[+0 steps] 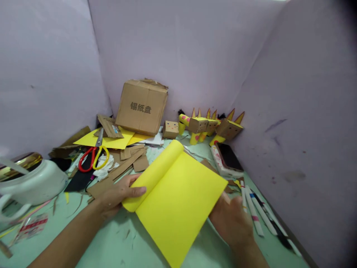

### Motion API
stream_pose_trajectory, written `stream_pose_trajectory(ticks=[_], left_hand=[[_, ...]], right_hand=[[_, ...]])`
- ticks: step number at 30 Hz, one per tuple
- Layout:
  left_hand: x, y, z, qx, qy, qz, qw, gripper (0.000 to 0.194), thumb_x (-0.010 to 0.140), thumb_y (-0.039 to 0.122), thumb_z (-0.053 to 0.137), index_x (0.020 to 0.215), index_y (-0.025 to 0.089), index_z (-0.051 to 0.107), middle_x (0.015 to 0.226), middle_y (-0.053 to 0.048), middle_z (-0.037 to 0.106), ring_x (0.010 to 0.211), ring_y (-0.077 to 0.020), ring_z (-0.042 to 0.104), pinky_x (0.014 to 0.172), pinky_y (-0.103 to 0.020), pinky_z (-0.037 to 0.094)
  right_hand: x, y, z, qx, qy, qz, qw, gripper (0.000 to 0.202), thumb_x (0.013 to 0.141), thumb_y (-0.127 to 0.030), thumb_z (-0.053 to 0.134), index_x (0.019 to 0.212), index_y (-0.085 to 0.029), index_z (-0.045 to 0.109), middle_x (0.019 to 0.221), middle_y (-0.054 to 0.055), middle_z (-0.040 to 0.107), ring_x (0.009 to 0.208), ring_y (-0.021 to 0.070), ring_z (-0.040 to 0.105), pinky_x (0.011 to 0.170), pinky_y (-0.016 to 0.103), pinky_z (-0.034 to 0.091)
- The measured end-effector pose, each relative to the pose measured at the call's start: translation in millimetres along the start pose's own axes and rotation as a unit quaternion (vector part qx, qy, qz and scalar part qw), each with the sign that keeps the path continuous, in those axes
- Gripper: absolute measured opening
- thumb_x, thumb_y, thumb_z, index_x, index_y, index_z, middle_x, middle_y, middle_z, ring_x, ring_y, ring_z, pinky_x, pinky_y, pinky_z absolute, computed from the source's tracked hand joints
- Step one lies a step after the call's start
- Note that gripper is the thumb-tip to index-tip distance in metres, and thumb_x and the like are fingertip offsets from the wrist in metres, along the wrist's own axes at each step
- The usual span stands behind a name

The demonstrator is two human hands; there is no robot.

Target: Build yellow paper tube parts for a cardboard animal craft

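With the left hand point(121, 195), grasped the rolled end point(156, 175) of the yellow sheet point(181, 204), with the thumb laid across the front and most of the fingers out of sight behind. Had the right hand point(234, 221) at the opposite edge, partly tucked beneath the paper; could not tell whether pinching there or merely supporting. Held the sheet in front, apparently lifted above the bench point(111, 242), with the roll on the left and the flat part spread to the right, down to a near corner.

Could not tell winding from unwinding in a single view. Either way, seemed best to press lightly with the thumb, for fear of denting the tube, and to steady the upper end of the roll too, being without a hand on it and likely to flare into a cone. Looked wise to line up the free edge parallel to the roll, and to turn with even tension across the full width. Called, probably, for elbow room as well: away from the scissors point(98, 147) and cardboard strips point(122, 167) on the left, and from the markers point(253, 210) on the right, so as not to snag a corner
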State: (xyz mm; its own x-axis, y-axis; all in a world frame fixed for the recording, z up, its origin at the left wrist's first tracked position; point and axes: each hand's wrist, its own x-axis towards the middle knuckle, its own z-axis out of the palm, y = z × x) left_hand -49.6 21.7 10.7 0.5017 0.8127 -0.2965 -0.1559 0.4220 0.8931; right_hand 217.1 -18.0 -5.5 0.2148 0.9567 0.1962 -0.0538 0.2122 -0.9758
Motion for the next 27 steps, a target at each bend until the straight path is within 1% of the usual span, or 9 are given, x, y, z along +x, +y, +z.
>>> stream_pose_trajectory(ticks=[2, 4, 6, 8, 11, 16, 22, 24, 27], left_hand=[[2, -3, -1.4, -0.055, 0.040, -0.002, 0.998, 0.039, 0.066, 0.028, 0.070, 0.104, 0.017, 0.064, 0.093, -0.009, 0.071, 0.081, -0.0250, 0.067, 0.073, -0.034, 0.052], [3, -5, -2.4, -0.095, 0.064, -0.006, 0.993, 0.034, 0.067, 0.028, 0.069, 0.099, 0.017, 0.067, 0.087, -0.009, 0.072, 0.080, -0.0252, 0.067, 0.073, -0.034, 0.053], [4, -6, -2.1, -0.121, 0.057, -0.014, 0.991, 0.031, 0.067, 0.027, 0.068, 0.096, 0.015, 0.068, 0.084, -0.010, 0.072, 0.081, -0.0263, 0.067, 0.075, -0.035, 0.053], [4, -7, -0.5, -0.136, 0.035, -0.017, 0.990, 0.033, 0.066, 0.024, 0.067, 0.097, 0.014, 0.068, 0.088, -0.011, 0.072, 0.084, -0.0273, 0.067, 0.078, -0.036, 0.052], [5, -7, 1.6, -0.149, -0.002, -0.005, 0.989, 0.044, 0.064, 0.017, 0.068, 0.107, 0.014, 0.062, 0.104, -0.011, 0.068, 0.096, -0.0281, 0.063, 0.085, -0.037, 0.049], [10, -12, 4.0, -0.176, -0.050, -0.048, 0.982, 0.055, 0.069, 0.017, 0.064, 0.121, 0.011, 0.050, 0.116, -0.015, 0.061, 0.108, -0.0317, 0.056, 0.096, -0.044, 0.040], [15, -19, 20.7, -0.145, -0.065, -0.019, 0.987, 0.048, 0.073, 0.014, 0.061, 0.119, 0.008, 0.052, 0.112, -0.017, 0.063, 0.103, -0.0300, 0.059, 0.093, -0.042, 0.042], [16, -18, 23.4, -0.139, -0.063, -0.012, 0.988, 0.048, 0.071, 0.010, 0.059, 0.119, 0.009, 0.052, 0.112, -0.017, 0.063, 0.101, -0.0303, 0.060, 0.092, -0.043, 0.043], [16, -15, 21.0, -0.156, -0.029, 0.005, 0.987, 0.048, 0.070, 0.009, 0.058, 0.117, 0.009, 0.054, 0.106, -0.017, 0.066, 0.095, -0.0314, 0.063, 0.088, -0.045, 0.045]], right_hand=[[-5, 1, 6, 0.047, -0.068, 0.061, 0.995, 0.069, 0.057, -0.071, 0.059, 0.103, -0.021, 0.066, 0.106, 0.015, 0.067, 0.099, 0.0358, 0.061, 0.076, 0.048, 0.049], [-9, 3, 11, 0.111, -0.137, 0.141, 0.974, 0.061, 0.057, -0.058, 0.070, 0.104, -0.019, 0.065, 0.105, 0.014, 0.068, 0.093, 0.0342, 0.064, 0.075, 0.045, 0.050], [-11, 5, 14, 0.153, -0.157, 0.194, 0.956, 0.048, 0.062, -0.045, 0.073, 0.100, -0.017, 0.066, 0.100, 0.014, 0.070, 0.086, 0.0314, 0.066, 0.076, 0.043, 0.050], [-12, 7, 14, 0.165, -0.134, 0.196, 0.957, 0.037, 0.067, -0.041, 0.071, 0.094, -0.015, 0.069, 0.092, 0.013, 0.072, 0.080, 0.0289, 0.068, 0.073, 0.041, 0.052], [-10, 8, 12, 0.190, -0.105, 0.163, 0.963, 0.029, 0.068, -0.038, 0.072, 0.090, -0.018, 0.071, 0.088, 0.010, 0.073, 0.076, 0.0265, 0.068, 0.070, 0.037, 0.053], [-8, 3, 12, 0.241, -0.126, 0.142, 0.952, 0.022, 0.071, -0.032, 0.070, 0.092, -0.023, 0.071, 0.091, 0.005, 0.073, 0.081, 0.0232, 0.068, 0.072, 0.031, 0.053], [-13, 1, 8, 0.241, -0.226, 0.129, 0.935, 0.026, 0.072, -0.030, 0.069, 0.097, -0.025, 0.070, 0.096, 0.004, 0.072, 0.085, 0.0236, 0.067, 0.076, 0.032, 0.053], [-14, -1, 4, 0.218, -0.220, 0.140, 0.940, 0.025, 0.072, -0.031, 0.069, 0.096, -0.024, 0.070, 0.094, 0.006, 0.072, 0.082, 0.0249, 0.068, 0.072, 0.033, 0.053], [-13, -3, -2, 0.179, -0.170, 0.157, 0.956, 0.026, 0.070, -0.031, 0.070, 0.093, -0.019, 0.071, 0.090, 0.010, 0.073, 0.079, 0.0274, 0.068, 0.067, 0.035, 0.054]])
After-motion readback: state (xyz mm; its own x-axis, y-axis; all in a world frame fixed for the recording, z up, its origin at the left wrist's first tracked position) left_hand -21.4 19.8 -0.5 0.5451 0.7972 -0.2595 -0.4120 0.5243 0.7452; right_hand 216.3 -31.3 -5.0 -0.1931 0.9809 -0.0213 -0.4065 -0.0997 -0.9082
